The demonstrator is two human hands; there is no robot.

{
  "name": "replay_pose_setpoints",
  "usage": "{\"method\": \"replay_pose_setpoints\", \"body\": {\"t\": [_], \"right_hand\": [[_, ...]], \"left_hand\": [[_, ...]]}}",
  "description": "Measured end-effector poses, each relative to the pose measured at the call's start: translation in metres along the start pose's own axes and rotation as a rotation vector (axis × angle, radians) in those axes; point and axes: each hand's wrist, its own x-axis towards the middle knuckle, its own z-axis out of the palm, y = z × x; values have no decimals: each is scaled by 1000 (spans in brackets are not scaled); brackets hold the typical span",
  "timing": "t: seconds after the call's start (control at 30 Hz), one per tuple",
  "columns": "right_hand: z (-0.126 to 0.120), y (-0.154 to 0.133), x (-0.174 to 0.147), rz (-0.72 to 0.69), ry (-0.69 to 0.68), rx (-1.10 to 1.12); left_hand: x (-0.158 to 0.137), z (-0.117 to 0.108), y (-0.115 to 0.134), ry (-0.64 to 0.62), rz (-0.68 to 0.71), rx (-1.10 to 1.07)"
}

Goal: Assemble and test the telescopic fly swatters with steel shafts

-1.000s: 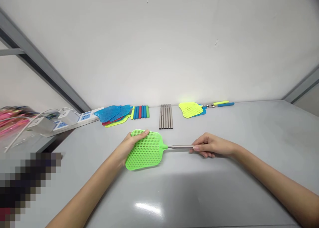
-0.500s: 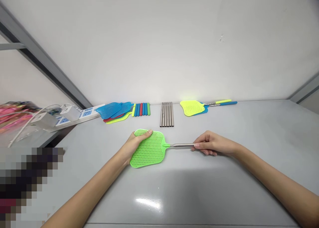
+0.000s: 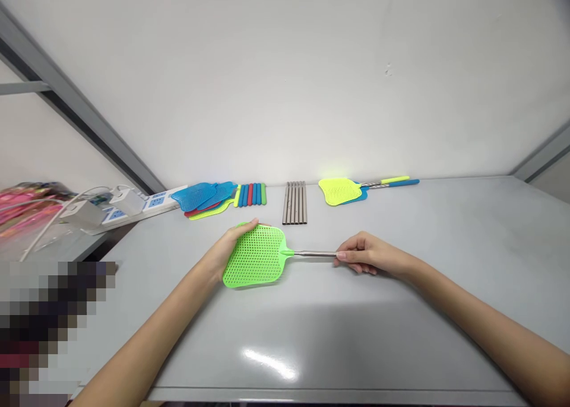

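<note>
A bright green fly swatter head (image 3: 256, 256), full of small holes, is fixed to a thin metal rod (image 3: 316, 254). My left hand (image 3: 227, 250) grips the head by its left edge, thumb on top and the other fingers hidden behind it. The right end of the rod is pinched between thumb and fingers of my right hand (image 3: 367, 254). Beyond the swatter lies a row of several bare metal tubes (image 3: 294, 203). Left of them are several coloured handle grips (image 3: 252, 194) in blue, red, green and yellow.
Blue, red and yellow swatter heads (image 3: 196, 197) are piled at the back left. Two swatters with handles, one yellow (image 3: 341, 191) and one blue (image 3: 403, 183), overlap at the back right. A power strip (image 3: 155, 202) with plugged-in chargers runs along the left edge of the grey table (image 3: 401, 336).
Both hands and the green swatter have shifted slightly left and up in the picture. The view has also moved a little. Each hand keeps its hold.
</note>
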Motion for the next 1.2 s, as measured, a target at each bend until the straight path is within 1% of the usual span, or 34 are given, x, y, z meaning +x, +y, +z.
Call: {"method": "replay_pose_setpoints", "body": {"t": [0.13,0.33,0.63,1.0,1.2], "right_hand": [[-1,-1,-1,30,2,12],[0,-2,-2,54,12,14],[-1,-1,0,50,5,5],[-1,0,0,39,-4,4],[-2,0,0,41,-13,5]], "left_hand": [[2,-2,0,-27,8,12],[5,-3,-1,-3,48,1],[9,-5,-6,5,86,44],[13,-9,-7,-20,91,68],[15,-10,-7,-6,100,98]]}}
